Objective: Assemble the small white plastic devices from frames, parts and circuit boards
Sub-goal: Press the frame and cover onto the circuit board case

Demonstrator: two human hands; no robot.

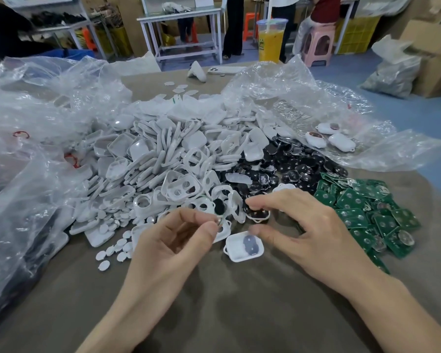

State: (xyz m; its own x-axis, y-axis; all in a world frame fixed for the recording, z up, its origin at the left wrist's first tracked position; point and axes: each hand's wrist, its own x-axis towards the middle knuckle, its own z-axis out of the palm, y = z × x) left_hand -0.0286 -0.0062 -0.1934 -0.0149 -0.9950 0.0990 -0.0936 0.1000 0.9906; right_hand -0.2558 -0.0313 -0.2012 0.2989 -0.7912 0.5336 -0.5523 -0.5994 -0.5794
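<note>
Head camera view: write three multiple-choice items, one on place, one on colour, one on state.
1. The green circuit boards lie: A left of the bags; B right of the right hand; C in a box.
2. The drink in the lidded cup is: A blue; B orange; C clear.
3. The white shell by the right hand: A lies open side up; B is lifted; C is capped.
1B, they pile beside that hand; 2B, orange shows through the cup; 3A, its grey pad faces up.
</note>
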